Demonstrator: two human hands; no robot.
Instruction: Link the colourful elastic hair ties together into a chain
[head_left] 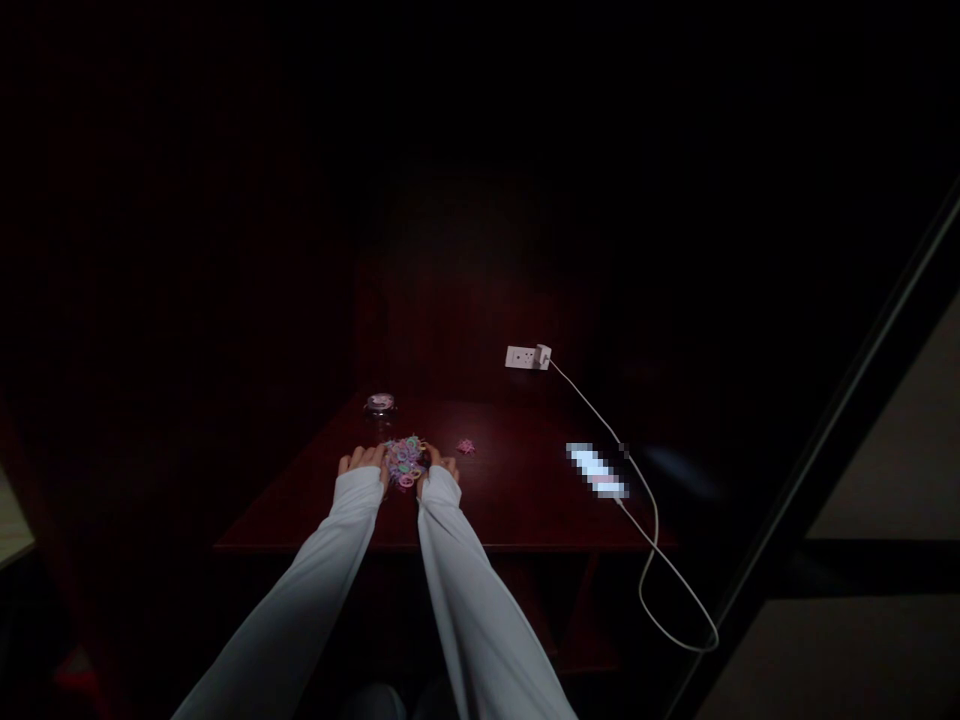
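Head view: The reference point for clock directions is the pile of hair ties (pixel 405 462), which lies on the dark red tabletop (pixel 517 515). The pile consists of loose pastel loops, including pink, lilac and green.

The left hand (pixel 365 462) is located at 9 o'clock, against the pile. Its fingers are bent toward the loops; whether they grip any cannot be determined. The right hand (pixel 441 463) is located at 3 o'clock, against the opposite edge. Its fingers are curved and partly hidden by the wrist; their opening and hold cannot be determined. Light long sleeves (pixel 337 535) cover both arms.

A small pink cluster (pixel 466 446) rests at about 3 o'clock, just beyond the right hand. A round clear container (pixel 380 404) stands at 11 o'clock, near the far edge of the tabletop.

A lit phone (pixel 596 470) with a pixelated screen lies well apart at 3 o'clock. A white cable (pixel 655 510) hangs in a loop and connects the phone to a charger (pixel 543 356) plugged into a wall outlet (pixel 517 357) at 2 o'clock.
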